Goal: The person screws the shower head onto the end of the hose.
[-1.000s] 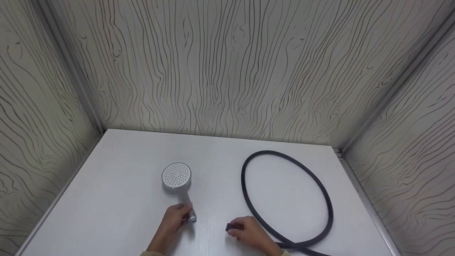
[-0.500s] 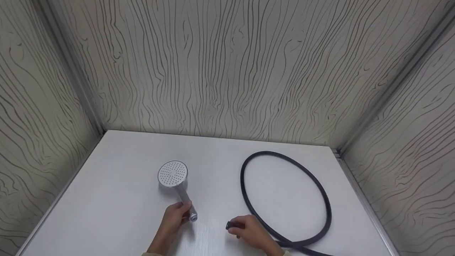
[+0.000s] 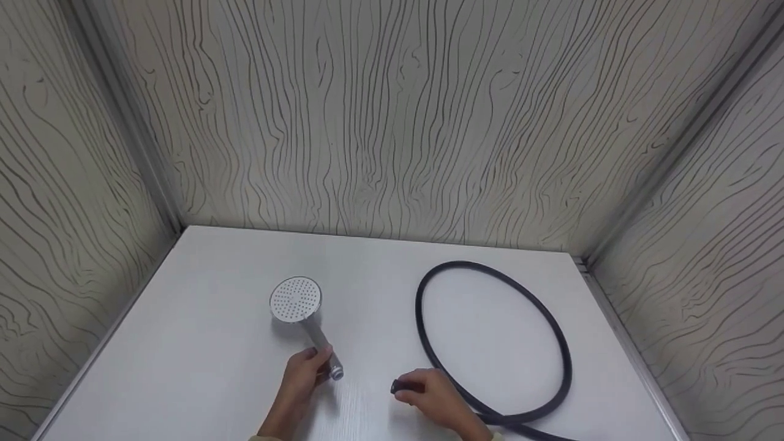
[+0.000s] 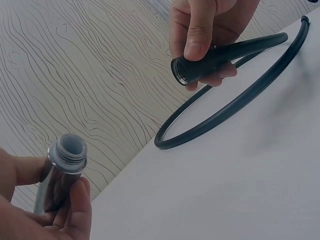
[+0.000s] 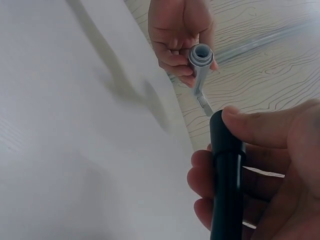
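My left hand (image 3: pixel 302 370) grips the handle of a silver shower head (image 3: pixel 296 299), its perforated round face turned up. In the left wrist view the threaded end of the shower head (image 4: pixel 70 150) pokes out past thumb and fingers. To the right, my right hand (image 3: pixel 432 395) holds the end of a black shower hose (image 3: pixel 566 361) between thumb and fingers. The hose's wide end fitting (image 5: pixel 226 132) has a threaded mouth, seen in the left wrist view. A gap separates the fitting from the shower head's threaded end, and the two roughly face each other.
The hose lies in a large loop on the right of the white table (image 3: pixel 202 343) and crosses itself near the front. Wood-patterned panels (image 3: pixel 367 122) stand behind and at both sides, with grey metal strips (image 3: pixel 116 104) at the corners.
The shower head has tilted and its face has shifted slightly left, while its threaded end has swung a little right and up toward the hose fitting. The right hand has hardly moved.
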A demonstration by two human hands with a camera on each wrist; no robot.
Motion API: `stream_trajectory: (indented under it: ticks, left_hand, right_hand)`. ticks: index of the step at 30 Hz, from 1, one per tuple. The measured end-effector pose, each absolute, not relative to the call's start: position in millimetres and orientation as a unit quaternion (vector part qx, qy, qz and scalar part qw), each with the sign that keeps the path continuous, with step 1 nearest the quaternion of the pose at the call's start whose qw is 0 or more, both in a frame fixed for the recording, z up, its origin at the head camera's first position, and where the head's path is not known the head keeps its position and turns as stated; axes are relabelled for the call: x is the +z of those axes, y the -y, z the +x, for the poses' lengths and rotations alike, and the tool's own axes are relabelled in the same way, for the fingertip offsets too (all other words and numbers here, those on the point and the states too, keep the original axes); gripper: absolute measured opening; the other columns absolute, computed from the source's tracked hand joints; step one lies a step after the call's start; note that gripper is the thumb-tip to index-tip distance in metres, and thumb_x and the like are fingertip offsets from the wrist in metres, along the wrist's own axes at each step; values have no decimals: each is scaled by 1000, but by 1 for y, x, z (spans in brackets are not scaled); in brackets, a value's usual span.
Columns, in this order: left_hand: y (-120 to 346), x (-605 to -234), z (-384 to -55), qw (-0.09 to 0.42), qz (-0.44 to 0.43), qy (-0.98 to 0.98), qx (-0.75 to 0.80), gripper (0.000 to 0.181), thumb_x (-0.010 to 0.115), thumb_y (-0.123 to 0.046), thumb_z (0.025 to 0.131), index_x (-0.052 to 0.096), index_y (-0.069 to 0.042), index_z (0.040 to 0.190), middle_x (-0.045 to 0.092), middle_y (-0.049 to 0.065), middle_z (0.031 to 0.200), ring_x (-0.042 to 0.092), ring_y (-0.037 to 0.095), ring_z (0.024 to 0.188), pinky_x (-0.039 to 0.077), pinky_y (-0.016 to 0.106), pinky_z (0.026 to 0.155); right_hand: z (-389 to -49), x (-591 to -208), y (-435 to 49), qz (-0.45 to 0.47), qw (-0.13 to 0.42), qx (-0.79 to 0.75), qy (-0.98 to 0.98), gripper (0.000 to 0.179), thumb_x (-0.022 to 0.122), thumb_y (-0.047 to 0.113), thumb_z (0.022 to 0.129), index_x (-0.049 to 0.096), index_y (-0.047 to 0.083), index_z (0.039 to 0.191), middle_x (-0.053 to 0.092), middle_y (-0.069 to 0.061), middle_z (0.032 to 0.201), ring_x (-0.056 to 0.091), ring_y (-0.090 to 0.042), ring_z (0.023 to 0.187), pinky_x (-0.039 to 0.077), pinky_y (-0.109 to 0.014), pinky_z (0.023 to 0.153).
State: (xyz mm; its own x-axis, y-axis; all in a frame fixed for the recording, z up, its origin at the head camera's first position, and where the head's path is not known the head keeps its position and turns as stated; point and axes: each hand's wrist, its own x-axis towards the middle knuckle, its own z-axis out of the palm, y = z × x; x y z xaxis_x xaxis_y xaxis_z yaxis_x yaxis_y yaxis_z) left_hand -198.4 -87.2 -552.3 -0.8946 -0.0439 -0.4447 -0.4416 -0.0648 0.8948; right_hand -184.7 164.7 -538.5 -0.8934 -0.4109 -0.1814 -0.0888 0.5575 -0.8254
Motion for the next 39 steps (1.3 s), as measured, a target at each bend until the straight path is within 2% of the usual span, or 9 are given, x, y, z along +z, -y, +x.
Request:
stream_trajectory:
  ticks: [9,18,32,39]
  left_hand:
    - [82,-551,-196,130,-180,-683,696,61,49,-44,89,41,5,126,58,14,112,58,15,94,47,34,92]
    - [73,-547,-191,75,-167,-717,673,67,52,-43,88,37,9,128,57,19,115,62,17,94,50,37,88]
    - [57,-537,-185,9,-154,-718,679,53,55,-35,89,45,7,121,60,17,109,64,24,96,52,40,87]
    - [50,-533,-186,-10,-154,-713,683,57,53,-40,88,45,6,122,59,17,110,63,26,99,50,39,89]
  right_hand:
    - [-183,-533,-165,-142,179,-447,-865,30,66,33,79,67,11,99,67,4,88,58,-6,75,49,-17,61]
    - [-180,-529,-163,-144,158,-452,-866,29,66,35,79,67,16,99,67,4,91,59,-4,80,49,-16,66]
    - [-178,-527,-160,-170,103,-451,-870,26,62,40,82,67,22,100,67,7,90,58,0,78,49,-14,67]
    - [-178,-526,-159,-189,78,-445,-872,28,61,41,82,67,21,99,67,7,87,58,2,75,50,-15,66]
